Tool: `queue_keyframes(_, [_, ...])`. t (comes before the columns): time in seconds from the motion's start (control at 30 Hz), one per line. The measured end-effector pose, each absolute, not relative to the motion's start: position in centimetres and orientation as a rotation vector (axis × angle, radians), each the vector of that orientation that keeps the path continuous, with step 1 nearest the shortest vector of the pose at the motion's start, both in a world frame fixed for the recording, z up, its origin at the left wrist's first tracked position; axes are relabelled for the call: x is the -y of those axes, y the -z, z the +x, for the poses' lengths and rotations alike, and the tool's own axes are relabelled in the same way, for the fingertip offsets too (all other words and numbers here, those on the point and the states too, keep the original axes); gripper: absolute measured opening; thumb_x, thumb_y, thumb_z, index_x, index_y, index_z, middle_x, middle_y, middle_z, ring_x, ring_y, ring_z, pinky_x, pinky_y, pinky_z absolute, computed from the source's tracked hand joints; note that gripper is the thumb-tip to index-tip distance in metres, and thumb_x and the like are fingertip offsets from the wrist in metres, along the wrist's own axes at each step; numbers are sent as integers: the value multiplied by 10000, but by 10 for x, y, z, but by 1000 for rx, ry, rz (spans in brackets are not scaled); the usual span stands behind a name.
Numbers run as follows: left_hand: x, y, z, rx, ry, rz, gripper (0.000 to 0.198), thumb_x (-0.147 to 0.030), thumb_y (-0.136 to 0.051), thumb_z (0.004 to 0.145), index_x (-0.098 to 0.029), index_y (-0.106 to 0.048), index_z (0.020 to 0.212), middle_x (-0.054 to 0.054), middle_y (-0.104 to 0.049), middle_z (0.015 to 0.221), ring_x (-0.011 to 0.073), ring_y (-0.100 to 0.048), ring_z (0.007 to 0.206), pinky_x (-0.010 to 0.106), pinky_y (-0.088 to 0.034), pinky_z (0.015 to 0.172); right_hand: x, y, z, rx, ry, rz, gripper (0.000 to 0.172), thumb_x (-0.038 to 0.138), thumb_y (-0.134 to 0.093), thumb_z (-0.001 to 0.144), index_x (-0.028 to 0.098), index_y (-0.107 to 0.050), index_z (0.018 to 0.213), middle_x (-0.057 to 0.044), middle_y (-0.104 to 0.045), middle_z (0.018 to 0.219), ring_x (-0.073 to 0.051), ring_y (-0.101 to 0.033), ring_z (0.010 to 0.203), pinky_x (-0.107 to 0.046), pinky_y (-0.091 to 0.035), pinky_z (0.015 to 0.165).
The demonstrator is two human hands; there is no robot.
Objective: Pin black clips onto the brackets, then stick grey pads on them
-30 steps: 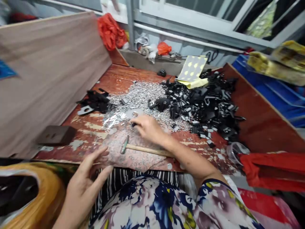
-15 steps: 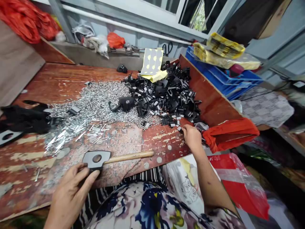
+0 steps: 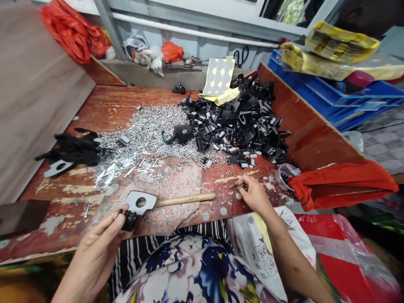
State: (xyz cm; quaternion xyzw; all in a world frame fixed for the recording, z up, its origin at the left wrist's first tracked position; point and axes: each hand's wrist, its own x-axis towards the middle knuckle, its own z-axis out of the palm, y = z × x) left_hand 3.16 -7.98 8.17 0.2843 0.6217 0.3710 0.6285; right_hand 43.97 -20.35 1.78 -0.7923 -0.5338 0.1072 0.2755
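My left hand (image 3: 105,235) pinches a small black plastic piece (image 3: 129,219) between thumb and fingers. Right by it is a flat grey plate (image 3: 149,201) with a round hole; whether the two are joined I cannot tell. The plate covers the left end of a wooden handle (image 3: 186,199) lying on the stone slab (image 3: 186,174). My right hand (image 3: 252,192), over the table to the right, has its fingers closed on a tiny dark piece (image 3: 237,186). Beyond the slab spread silvery rivet-like bits (image 3: 158,122) and loose pins (image 3: 115,168).
Black plastic parts (image 3: 252,113) are heaped at the back right, under a sticker sheet (image 3: 219,75). A wooden side board (image 3: 303,109) separates them from a blue crate (image 3: 356,101). Further black pieces (image 3: 77,147) lie left. Near my right hand are a clear cup (image 3: 285,174) and orange cloth (image 3: 344,183).
My right hand has drawn back from the edge of the black heap with a tiny dark piece in its fingers. The black piece in my left hand now shows more clearly. The view has shifted.
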Motion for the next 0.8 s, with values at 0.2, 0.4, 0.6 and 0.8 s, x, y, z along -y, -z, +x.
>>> queue_keyframes(0.2, [82,-78,33,-1332,-766,782,492,-504,-999,493,-229,-847,871,56,-700,1180,165,-610,832,204,-537,594,206,-32,418,1631,92,-2258,401,39,-448,904,192,-687,1186,-98,-757,1014,-249,-701,927,-346,-536,822])
queue_keyframes(0.4, [84,-77,67,-1091,-573,921,406,-526,-940,616,-183,-831,806,91,-552,1382,102,-590,724,245,-579,598,149,-71,349,1634,-57,-1597,222,135,-581,936,247,-760,1004,-25,-768,929,-207,-704,900,-447,-535,1019])
queue_keyframes(0.6, [80,-82,89,-941,-659,857,338,-469,-941,632,-210,-844,827,76,-591,1224,122,-622,770,263,-625,659,115,-76,270,1613,-205,-1346,202,143,-639,912,281,-775,965,26,-785,851,-192,-730,856,-604,-317,1229])
queue_keyframes(0.8, [82,-81,85,-851,-727,869,268,-427,-895,711,-194,-840,832,68,-586,1092,130,-626,791,244,-617,652,118,-68,251,1638,-252,-1286,324,121,-578,933,322,-792,1069,7,-800,904,-223,-738,919,-607,-329,1222])
